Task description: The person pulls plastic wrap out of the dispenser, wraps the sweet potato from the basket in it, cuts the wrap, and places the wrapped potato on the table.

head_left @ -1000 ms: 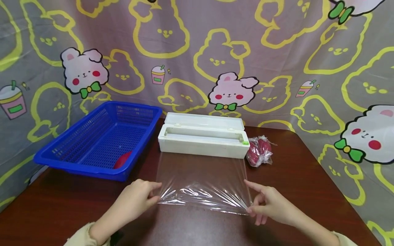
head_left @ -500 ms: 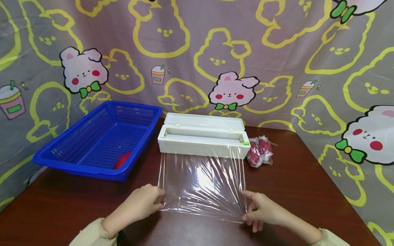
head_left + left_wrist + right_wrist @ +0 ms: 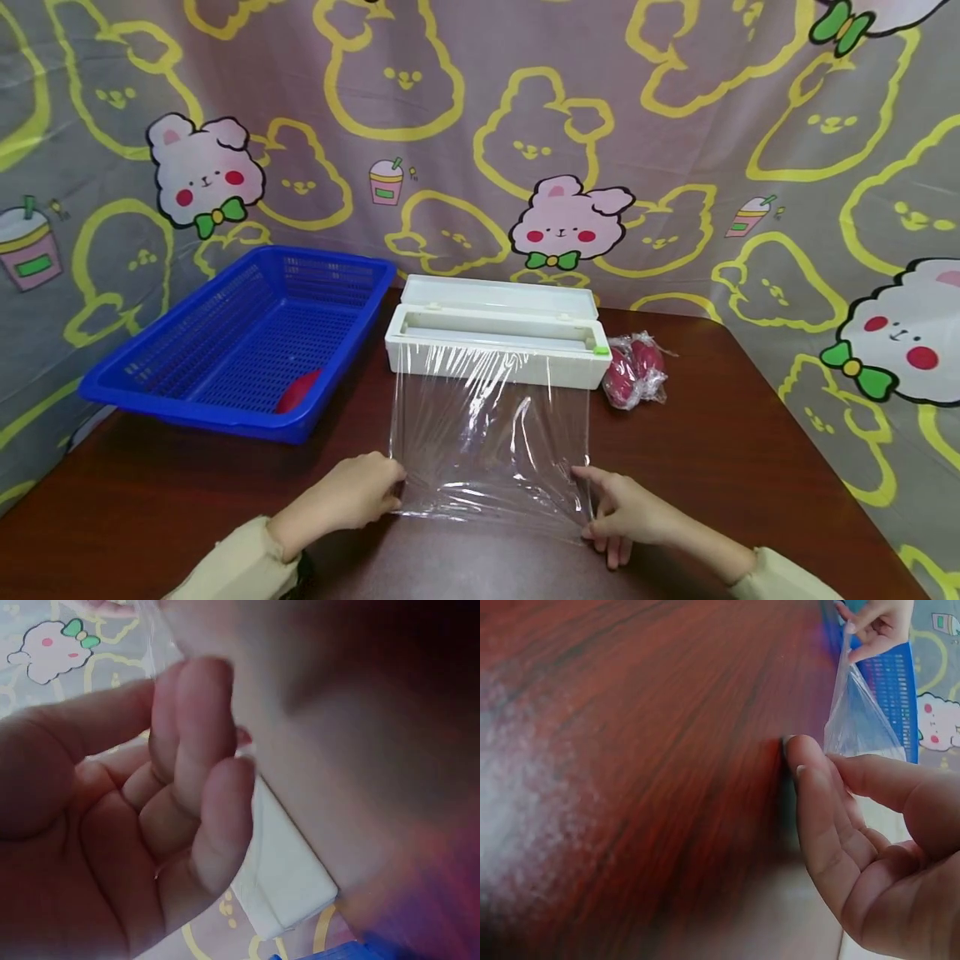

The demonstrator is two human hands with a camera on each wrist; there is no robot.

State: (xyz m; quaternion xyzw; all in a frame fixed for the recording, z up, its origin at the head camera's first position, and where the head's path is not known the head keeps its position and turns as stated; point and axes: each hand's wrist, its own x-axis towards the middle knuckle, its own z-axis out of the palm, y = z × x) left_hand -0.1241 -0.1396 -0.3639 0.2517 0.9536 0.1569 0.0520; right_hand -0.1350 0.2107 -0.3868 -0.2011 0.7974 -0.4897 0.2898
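A sheet of clear plastic wrap point(image 3: 487, 442) stretches from the front of a white wrap dispenser box point(image 3: 495, 362), whose lid point(image 3: 498, 293) stands raised at the back. My left hand point(image 3: 360, 492) pinches the sheet's near left corner between thumb and fingers. At the near right corner, my right hand point(image 3: 630, 512) pinches the film, its index finger reaching forward along the edge. The left wrist view shows the curled fingers of the left hand point(image 3: 172, 780) close up. In the right wrist view, the right hand point(image 3: 885, 840) has thumb and fingertips together at the film.
A blue plastic basket point(image 3: 210, 415) stands at the left, with a red item point(image 3: 298, 392) partly hidden behind its near rim. Red items wrapped in film point(image 3: 633, 371) lie right of the box. A patterned curtain point(image 3: 450, 100) hangs behind the brown table point(image 3: 712, 433).
Both hands have come slightly nearer to me and closer together, drawing the wrap along. The film now rises over the box's front face, and its folds have shifted.
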